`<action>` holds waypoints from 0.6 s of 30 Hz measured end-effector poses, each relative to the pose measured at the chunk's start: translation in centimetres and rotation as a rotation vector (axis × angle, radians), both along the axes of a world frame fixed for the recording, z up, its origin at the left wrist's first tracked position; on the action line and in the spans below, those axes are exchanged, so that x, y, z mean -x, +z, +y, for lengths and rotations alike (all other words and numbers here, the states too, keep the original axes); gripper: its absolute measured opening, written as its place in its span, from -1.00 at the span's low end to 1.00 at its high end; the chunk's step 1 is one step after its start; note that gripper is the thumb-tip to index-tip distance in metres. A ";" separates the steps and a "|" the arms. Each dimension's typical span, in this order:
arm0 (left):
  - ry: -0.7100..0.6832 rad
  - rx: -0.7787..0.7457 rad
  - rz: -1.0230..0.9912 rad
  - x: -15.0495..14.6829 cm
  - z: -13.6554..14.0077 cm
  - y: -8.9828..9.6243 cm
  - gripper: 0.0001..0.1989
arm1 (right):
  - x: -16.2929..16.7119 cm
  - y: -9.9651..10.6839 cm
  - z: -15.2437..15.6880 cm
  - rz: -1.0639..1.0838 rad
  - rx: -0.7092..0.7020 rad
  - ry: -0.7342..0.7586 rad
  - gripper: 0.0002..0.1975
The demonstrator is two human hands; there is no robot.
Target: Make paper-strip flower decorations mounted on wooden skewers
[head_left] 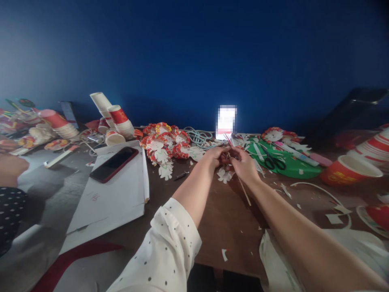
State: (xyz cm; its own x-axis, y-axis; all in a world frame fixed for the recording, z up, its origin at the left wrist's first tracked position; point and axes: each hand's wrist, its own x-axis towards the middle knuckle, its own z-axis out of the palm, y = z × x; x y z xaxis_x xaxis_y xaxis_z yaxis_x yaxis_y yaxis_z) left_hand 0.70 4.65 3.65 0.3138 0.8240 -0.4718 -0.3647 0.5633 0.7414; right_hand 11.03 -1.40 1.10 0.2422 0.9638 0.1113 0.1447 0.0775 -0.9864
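My left hand point(215, 156) and my right hand point(244, 163) meet above the brown table, fingers closed together. A thin wooden stick point(244, 190) slants down toward me from between them, gripped by my right hand. What my left fingers pinch is hidden where the hands meet. Just below them shows a white paper cutout point(225, 175) with scalloped edges; whether it is held or lies on the table, I cannot tell. Thin pink-red strips point(227, 140) show just beyond my fingertips. To the left lies a heap of red-and-white paper flowers point(164, 142).
Black scissors point(275, 162) rest on a green sheet point(299, 171) at right, near a red paper cup point(349, 172). A phone point(114, 164) lies on a white box point(118, 207) at left, with stacked cups point(120, 119) behind. Another person's arm point(12, 168) is at far left.
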 end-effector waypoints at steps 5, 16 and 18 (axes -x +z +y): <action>-0.006 0.037 -0.027 0.0 0.0 0.1 -0.77 | 0.3 0.6 -0.3 0.034 0.065 0.012 -0.61; -0.006 0.061 -0.078 0.0 0.1 0.2 -0.76 | 0.0 0.8 0.0 0.251 0.161 0.061 -0.51; 0.002 0.075 -0.081 0.0 0.1 0.2 -0.75 | 0.2 1.2 -0.1 0.330 0.183 0.054 -0.52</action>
State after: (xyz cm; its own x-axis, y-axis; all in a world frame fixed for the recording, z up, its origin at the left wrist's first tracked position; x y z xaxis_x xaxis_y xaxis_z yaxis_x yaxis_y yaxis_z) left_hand 0.68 4.72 3.83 0.3518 0.7883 -0.5048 -0.4233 0.6149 0.6653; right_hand 10.84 -1.49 2.28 0.1850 0.9728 -0.1392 -0.1823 -0.1052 -0.9776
